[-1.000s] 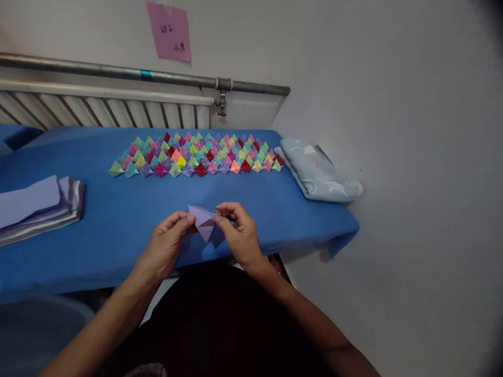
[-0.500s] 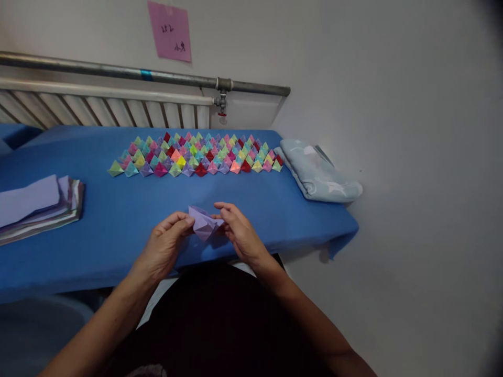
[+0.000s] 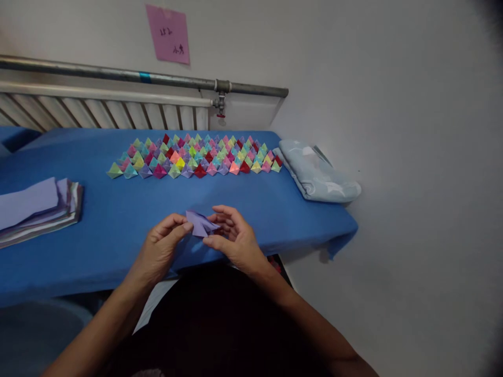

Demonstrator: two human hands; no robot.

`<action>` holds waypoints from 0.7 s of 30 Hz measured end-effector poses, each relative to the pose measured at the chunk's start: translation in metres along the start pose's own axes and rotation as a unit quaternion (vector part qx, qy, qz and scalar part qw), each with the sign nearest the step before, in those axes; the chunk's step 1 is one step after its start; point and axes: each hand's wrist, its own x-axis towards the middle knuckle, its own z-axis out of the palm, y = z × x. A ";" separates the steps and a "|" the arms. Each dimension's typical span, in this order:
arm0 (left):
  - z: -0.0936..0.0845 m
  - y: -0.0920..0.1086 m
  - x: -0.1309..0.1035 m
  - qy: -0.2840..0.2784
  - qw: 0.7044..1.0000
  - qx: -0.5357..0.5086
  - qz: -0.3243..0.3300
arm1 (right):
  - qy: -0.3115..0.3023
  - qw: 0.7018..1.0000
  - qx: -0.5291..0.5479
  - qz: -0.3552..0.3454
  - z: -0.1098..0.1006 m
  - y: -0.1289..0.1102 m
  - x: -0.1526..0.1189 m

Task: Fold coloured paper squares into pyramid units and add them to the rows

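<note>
A piece of purple origami paper, folded into a pointed shape with flaps, is held just above the blue-covered table. My left hand pinches its left corner between thumb and fingers. On the other side, my right hand curls around the paper's right end, thumb at its lower edge and fingers behind. Those right fingertips are partly hidden. Beyond the hands stand rows of small folded paper pieces in many colours, set close together.
A stack of paper sheets, purple on top, lies at the left. The folded light-blue cloth rests at the table's right end against the wall. A radiator and a metal pipe run behind the blue tablecloth.
The origami paper has turned and tilted, showing a flatter side. My right thumb has come down to its lower edge, while my left hand keeps its pinch.
</note>
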 end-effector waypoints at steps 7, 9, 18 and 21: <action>0.008 0.006 0.000 -0.001 1.000 0.000 -0.031 | 0.046 0.987 -0.112 -0.105 0.003 0.009 -0.001; 0.011 0.009 -0.001 -0.011 0.998 -0.013 -0.063 | 0.048 0.969 -0.188 -0.155 0.001 0.007 -0.002; 0.011 0.008 -0.001 -0.036 0.996 -0.018 -0.084 | 0.029 0.958 -0.222 -0.180 0.004 0.007 -0.002; 0.011 0.008 0.000 -0.028 0.994 -0.037 -0.101 | 0.044 0.982 -0.142 -0.116 0.006 0.011 0.001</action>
